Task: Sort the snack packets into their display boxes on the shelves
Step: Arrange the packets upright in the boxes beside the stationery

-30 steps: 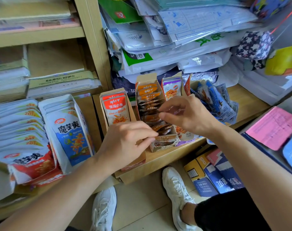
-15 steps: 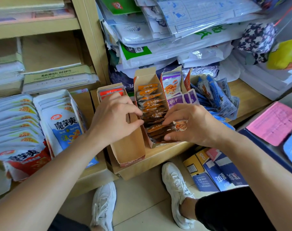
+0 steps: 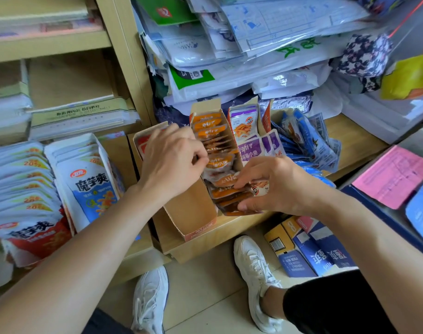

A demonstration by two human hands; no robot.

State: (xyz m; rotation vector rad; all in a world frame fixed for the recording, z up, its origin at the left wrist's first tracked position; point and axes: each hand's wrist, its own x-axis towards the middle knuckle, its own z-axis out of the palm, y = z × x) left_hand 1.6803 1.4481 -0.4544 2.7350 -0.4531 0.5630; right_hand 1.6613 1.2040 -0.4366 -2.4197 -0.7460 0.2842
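Orange packets (image 3: pixel 226 192) pinched inside right grip (image 3: pixel 278 186); left grip (image 3: pixel 171 162) just beside.

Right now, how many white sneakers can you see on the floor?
2. The left sneaker is on the floor at bottom centre; the right sneaker stands beside the blue cartons. No others seem hidden.

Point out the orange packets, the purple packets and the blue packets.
orange packets (image 3: pixel 217 162): head view, label of a mid-row packet.
purple packets (image 3: pixel 250 151): head view, face of the front packet.
blue packets (image 3: pixel 309 141): head view, a packet in the middle of the heap.
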